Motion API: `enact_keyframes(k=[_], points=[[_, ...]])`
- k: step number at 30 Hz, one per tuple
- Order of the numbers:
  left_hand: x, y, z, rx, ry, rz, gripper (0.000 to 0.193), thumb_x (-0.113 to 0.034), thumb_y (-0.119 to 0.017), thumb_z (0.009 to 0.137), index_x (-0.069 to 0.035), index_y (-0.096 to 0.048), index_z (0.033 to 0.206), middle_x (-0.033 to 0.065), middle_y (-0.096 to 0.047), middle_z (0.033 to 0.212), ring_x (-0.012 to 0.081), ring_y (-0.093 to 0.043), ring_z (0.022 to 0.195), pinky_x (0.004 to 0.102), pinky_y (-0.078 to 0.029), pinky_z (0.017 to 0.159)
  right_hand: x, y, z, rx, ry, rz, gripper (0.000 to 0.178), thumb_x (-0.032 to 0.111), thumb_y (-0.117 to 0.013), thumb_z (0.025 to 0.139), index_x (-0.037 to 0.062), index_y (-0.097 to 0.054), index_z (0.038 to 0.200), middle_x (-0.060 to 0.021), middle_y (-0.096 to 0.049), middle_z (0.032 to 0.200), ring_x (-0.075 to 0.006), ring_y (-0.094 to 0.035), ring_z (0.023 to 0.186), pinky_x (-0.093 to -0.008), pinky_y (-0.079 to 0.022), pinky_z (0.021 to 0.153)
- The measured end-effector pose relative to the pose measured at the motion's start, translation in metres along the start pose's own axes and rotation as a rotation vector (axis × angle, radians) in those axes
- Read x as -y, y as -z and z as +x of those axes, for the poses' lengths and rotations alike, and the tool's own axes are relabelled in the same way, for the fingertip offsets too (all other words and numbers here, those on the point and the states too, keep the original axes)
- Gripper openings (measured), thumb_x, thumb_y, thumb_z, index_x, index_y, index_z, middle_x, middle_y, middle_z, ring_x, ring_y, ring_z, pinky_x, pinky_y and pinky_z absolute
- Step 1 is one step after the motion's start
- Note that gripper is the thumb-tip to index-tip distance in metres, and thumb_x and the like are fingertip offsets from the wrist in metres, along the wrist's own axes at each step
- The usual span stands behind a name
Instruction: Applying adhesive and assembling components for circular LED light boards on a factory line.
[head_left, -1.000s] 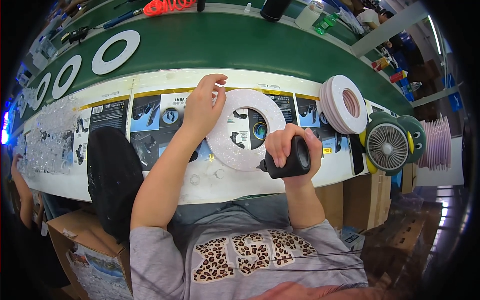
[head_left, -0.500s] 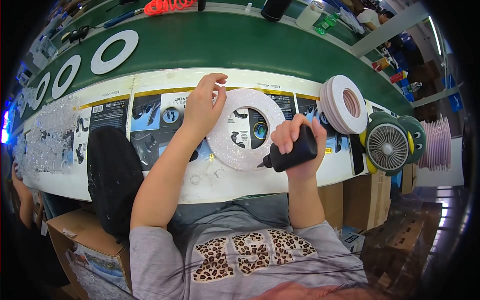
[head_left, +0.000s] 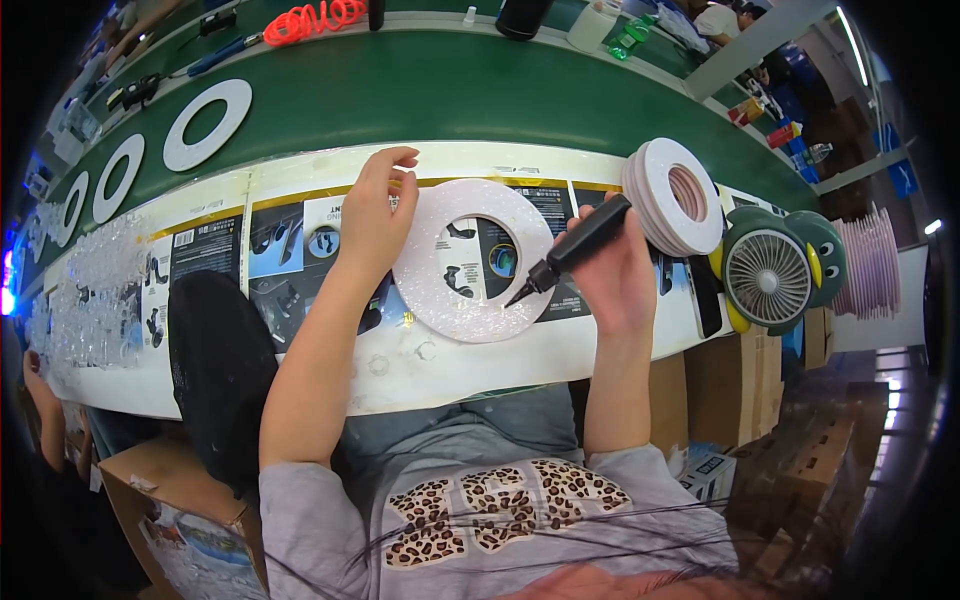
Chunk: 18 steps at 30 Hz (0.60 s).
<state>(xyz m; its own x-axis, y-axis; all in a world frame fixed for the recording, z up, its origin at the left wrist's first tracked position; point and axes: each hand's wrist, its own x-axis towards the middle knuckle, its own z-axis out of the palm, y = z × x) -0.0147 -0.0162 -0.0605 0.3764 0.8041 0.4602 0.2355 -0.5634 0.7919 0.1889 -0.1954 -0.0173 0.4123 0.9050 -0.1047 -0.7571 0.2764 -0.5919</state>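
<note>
A flat white glittery ring (head_left: 420, 282) lies on the printed sheets in front of me. My right hand (head_left: 612, 270) is closed round a black squeeze bottle (head_left: 592, 238) with a pointed nozzle. The bottle tilts down to the left, its tip over the ring's lower right band; whether it touches cannot be made out. At the ring's upper left edge is my left hand (head_left: 382, 215), fingers loosely bent and apart, with nothing seen in it. Right of the bottle leans a stack of similar rings (head_left: 672, 195).
A green and yellow fan (head_left: 768, 275) stands at the right, before another ring stack (head_left: 868, 265). Several white rings (head_left: 207, 125) lie on the green surface (head_left: 340, 95) at the far left. Clear plastic pieces (head_left: 95, 295) pile up at the left, beside a black dark-covered object (head_left: 222, 370).
My right hand has turned and the bottle now shows its narrow side. Its nozzle has moved up and left onto the ring's band. The left hand keeps nearly the same pose.
</note>
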Motion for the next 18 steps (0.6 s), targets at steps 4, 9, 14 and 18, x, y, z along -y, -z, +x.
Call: enact_keyframes(k=[4,9,14,18], points=[[0.0016,-0.0001,0.001,-0.014,0.016,-0.023,0.024,-0.005,-0.056,0.09,-0.003,-0.058,0.114,0.0109,-0.065,0.105,0.0216,-0.065,0.085,0.0315,-0.053,0.073,0.0007,-0.0007,0.0006,-0.045,0.043,-0.032,0.034,0.027,-0.052,0.1,0.0056,-0.049,0.127,-0.014,-0.057,0.119,-0.0284,-0.054,0.114,-0.0497,-0.04,0.104],[0.0037,-0.0017,-0.0012,-0.003,0.023,-0.015,0.023,-0.005,-0.055,0.091,-0.003,-0.058,0.114,0.0112,-0.065,0.106,0.0218,-0.065,0.086,0.0316,-0.053,0.073,0.0003,0.0028,0.0005,-0.084,0.024,-0.039,0.034,0.022,-0.054,0.099,0.0039,-0.048,0.127,-0.0152,-0.055,0.123,-0.0295,-0.052,0.119,-0.0508,-0.039,0.106],[0.0057,-0.0018,-0.0009,-0.004,0.019,-0.022,0.023,-0.006,-0.054,0.091,-0.003,-0.057,0.114,0.0115,-0.065,0.105,0.022,-0.065,0.086,0.0316,-0.053,0.073,-0.0007,0.0037,0.0001,-0.121,0.017,-0.006,0.035,0.02,-0.055,0.098,0.0035,-0.048,0.128,-0.0156,-0.053,0.127,-0.03,-0.051,0.121,-0.0508,-0.038,0.107],[0.0054,-0.0016,0.0,0.002,0.017,-0.011,0.023,-0.006,-0.054,0.091,-0.003,-0.057,0.114,0.0114,-0.065,0.105,0.0218,-0.065,0.085,0.0313,-0.053,0.073,-0.0025,0.0064,0.003,-0.134,-0.001,0.024,0.038,0.019,-0.054,0.099,0.0012,-0.044,0.13,-0.0185,-0.052,0.128,-0.0328,-0.05,0.123,-0.0519,-0.037,0.108]])
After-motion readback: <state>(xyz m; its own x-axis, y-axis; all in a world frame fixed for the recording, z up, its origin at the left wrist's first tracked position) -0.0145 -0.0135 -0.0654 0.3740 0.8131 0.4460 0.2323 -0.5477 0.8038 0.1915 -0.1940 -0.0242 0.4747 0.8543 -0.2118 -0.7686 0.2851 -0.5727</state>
